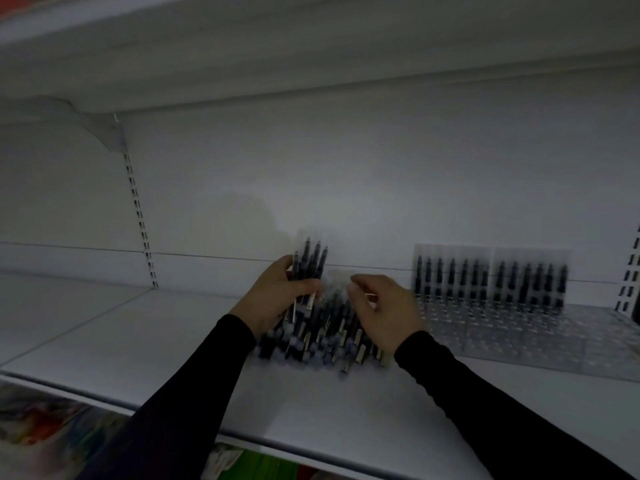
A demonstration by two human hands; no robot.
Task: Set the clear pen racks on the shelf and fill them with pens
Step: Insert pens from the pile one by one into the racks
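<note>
A dense block of black pens (322, 337) stands in a clear rack on the white shelf (145, 344), right in front of me. My left hand (277, 299) grips a small bundle of black pens (310, 263) whose tips stick up above the block. Beside it, my right hand (381, 313) hovers over the block with its fingers curled; whether it holds anything is blurred. To the right, a second clear pen rack (512, 337) carries a row of black pens (491, 280) along its back, and its front holes are bare.
The grey back wall (311, 188) has slotted uprights at left (142, 230) and far right (630, 271). An upper shelf (242, 74) hangs overhead. Colourful goods (48, 431) sit on the level below. Bare shelf stretches to the left.
</note>
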